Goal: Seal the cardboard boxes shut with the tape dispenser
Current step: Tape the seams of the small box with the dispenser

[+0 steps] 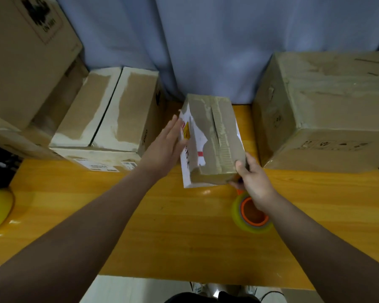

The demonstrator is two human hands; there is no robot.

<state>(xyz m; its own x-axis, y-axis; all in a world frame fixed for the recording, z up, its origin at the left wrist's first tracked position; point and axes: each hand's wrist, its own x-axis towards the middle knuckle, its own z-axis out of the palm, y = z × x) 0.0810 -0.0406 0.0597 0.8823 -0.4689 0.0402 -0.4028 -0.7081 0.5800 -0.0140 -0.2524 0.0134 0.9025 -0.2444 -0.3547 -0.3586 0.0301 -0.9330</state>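
Cardboard box, seam running away from the person: open left hand flat on its left side, right hand gripping its near-right corner above the tape dispenser.

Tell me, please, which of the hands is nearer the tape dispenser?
Right. The right hand is directly over the tape dispenser; the left hand presses the left side of the small box.

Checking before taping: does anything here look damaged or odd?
The small box in the middle looks worn: its white label is torn ragged along the left side, and the top seam gapes as a dark slit.
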